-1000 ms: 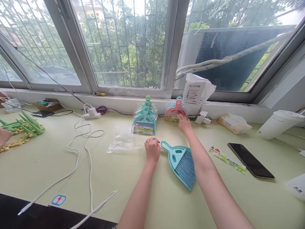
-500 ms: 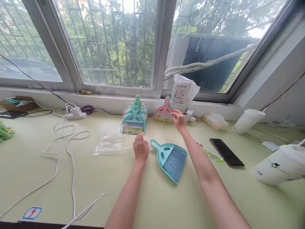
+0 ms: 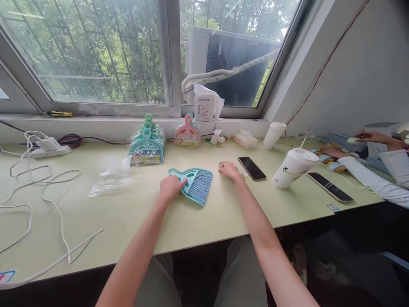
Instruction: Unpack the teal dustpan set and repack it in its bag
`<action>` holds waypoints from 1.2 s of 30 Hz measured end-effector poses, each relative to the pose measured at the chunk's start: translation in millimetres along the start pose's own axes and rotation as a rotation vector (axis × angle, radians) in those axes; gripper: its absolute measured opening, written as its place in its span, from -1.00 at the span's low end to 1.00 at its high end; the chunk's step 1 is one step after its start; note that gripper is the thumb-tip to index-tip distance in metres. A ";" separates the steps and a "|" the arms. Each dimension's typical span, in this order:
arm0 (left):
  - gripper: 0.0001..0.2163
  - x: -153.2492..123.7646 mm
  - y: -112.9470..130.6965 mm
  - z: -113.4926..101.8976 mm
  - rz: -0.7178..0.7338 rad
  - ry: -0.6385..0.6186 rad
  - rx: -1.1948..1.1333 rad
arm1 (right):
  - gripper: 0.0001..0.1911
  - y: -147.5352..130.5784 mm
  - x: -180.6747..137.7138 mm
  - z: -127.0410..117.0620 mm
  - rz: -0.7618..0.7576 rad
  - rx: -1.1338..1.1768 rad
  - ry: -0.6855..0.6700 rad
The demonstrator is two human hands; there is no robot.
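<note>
Clear-wrapped turquoise plastic dustpan sets (image 3: pixel 146 147) stand in a row by the sill, with a clear-wrapped pink plastic dustpan set (image 3: pixel 188 133) to their right; a crumpled transparent plastic bag (image 3: pixel 115 179) lies left of the left hand (image 3: pixel 170 187); a black flat phone (image 3: pixel 252 168) and a tall white lidded cup with a straw (image 3: pixel 295 167) stand beyond the right hand (image 3: pixel 228 169), limiting room on that side; a co-worker's white-sleeved arm (image 3: pixel 364 172) rests farther right.

The unwrapped turquoise dustpan with blue-bristled brush (image 3: pixel 200 185) lies on the table between both hands; the left thumb crosses its handle end, the other fingers hidden, so their closure cannot be told; the right hand, fingers bent, covers part of a printed yellow-green card strip (image 3: pixel 244 176), any pinch unclear.

Half a second ago the right hand was at the pink set; the left was beside the unwrapped dustpan's handle, not over it.
</note>
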State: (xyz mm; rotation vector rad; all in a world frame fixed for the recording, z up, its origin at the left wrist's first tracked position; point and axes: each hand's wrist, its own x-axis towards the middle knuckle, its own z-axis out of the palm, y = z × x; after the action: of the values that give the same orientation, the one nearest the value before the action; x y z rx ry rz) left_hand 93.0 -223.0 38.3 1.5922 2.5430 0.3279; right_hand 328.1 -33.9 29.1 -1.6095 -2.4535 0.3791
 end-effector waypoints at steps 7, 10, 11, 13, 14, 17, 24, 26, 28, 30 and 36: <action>-0.62 0.7 -16.0 -2.8 -0.029 0.072 -0.198 | -0.62 -1.6 -9.5 9.3 -0.006 0.260 0.019; -0.72 6.1 -19.4 -0.5 -0.118 0.226 -0.393 | -0.74 4.4 -10.8 5.7 0.007 0.424 -0.066; -0.74 8.1 -19.7 0.2 -0.158 0.226 -0.526 | -0.77 6.3 -10.9 4.0 0.001 0.462 -0.085; -0.73 11.8 -19.0 1.9 -0.242 0.171 -0.844 | -0.79 10.2 -10.8 0.3 -0.012 0.510 -0.109; -0.69 13.3 -17.9 3.2 -0.271 0.138 -1.000 | -0.77 12.2 -10.7 -1.5 -0.018 0.518 -0.120; -0.55 17.8 -14.0 9.8 -0.266 0.091 -1.338 | -0.66 18.1 -10.4 -5.9 -0.066 0.505 -0.180; -0.80 24.4 -14.8 18.9 -0.269 0.058 -1.683 | -0.69 8.7 -11.2 1.4 -0.131 0.558 -0.223; -0.80 22.9 -14.1 16.0 -0.311 0.043 -1.745 | -0.74 0.0 -12.7 4.0 -0.135 0.704 -0.173; -0.78 21.0 -12.3 13.6 -0.327 0.035 -1.791 | -0.74 -8.4 -14.5 4.7 -0.155 0.916 -0.104; -0.75 19.8 -10.1 13.3 -0.297 0.014 -1.820 | -0.73 -16.0 -16.0 4.5 -0.169 1.126 -0.043; -0.69 17.0 -5.7 18.7 -0.158 -0.250 -1.657 | -0.78 -43.1 -27.1 5.2 -0.333 1.157 0.109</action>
State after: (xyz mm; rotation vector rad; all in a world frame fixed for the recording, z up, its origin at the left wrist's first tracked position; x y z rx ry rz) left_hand 84.6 -207.8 19.0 0.6182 1.2205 1.4978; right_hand 299.8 -75.8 37.2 -0.6817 -1.7206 1.2768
